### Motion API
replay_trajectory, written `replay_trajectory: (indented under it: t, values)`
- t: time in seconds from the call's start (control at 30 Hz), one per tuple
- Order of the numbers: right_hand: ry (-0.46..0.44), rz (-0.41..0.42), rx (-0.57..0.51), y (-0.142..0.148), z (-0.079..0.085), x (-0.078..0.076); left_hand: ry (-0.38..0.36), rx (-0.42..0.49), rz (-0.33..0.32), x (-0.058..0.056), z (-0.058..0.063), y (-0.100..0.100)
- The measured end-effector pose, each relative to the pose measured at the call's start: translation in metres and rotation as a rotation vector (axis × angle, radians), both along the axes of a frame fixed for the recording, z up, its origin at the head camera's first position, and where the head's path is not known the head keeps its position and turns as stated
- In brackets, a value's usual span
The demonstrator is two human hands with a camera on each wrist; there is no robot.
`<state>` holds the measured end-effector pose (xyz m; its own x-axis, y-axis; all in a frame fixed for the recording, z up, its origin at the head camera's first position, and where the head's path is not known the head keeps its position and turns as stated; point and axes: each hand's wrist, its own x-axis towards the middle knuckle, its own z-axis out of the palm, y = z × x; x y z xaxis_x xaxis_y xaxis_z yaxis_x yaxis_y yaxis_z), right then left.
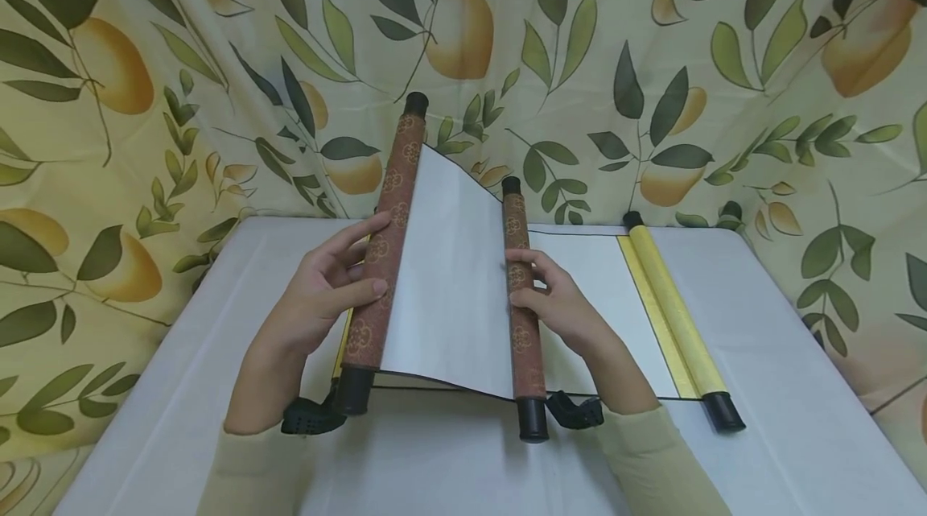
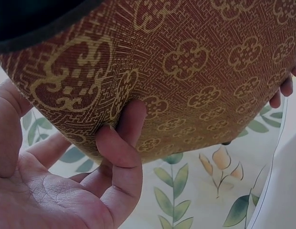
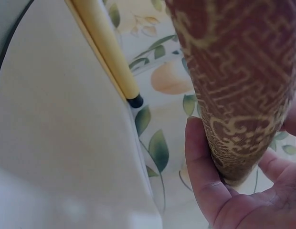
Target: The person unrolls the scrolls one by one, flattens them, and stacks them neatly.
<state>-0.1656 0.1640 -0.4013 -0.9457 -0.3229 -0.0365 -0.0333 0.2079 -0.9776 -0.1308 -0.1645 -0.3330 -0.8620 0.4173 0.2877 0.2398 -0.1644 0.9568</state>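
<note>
Over the white-covered table (image 1: pixel 181 387), a white-paper scroll with yellow fabric-covered rollers (image 1: pixel 604 274) lies spread left to right. Above it, between the hands, a second white-paper scroll backed in red-brown, gold-patterned cloth (image 1: pixel 456 274) hangs partly open. Its rollers stand apart, long axes running near to far, far ends raised. The left hand (image 1: pixel 326 282) grips the fatter-looking left roller (image 1: pixel 384 254) from its left; the right hand (image 1: pixel 550 291) pinches the right roller (image 1: pixel 527 355) from its right.
</note>
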Motion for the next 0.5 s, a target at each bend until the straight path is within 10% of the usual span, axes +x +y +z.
replay_trajectory:
  t: [0.5]
  values:
    - [0.023, -0.006, 0.007, 0.0068, 0.0037, -0.0011, 0.013, 0.042, 0.025, -0.0002, 0.0017, -0.0025]
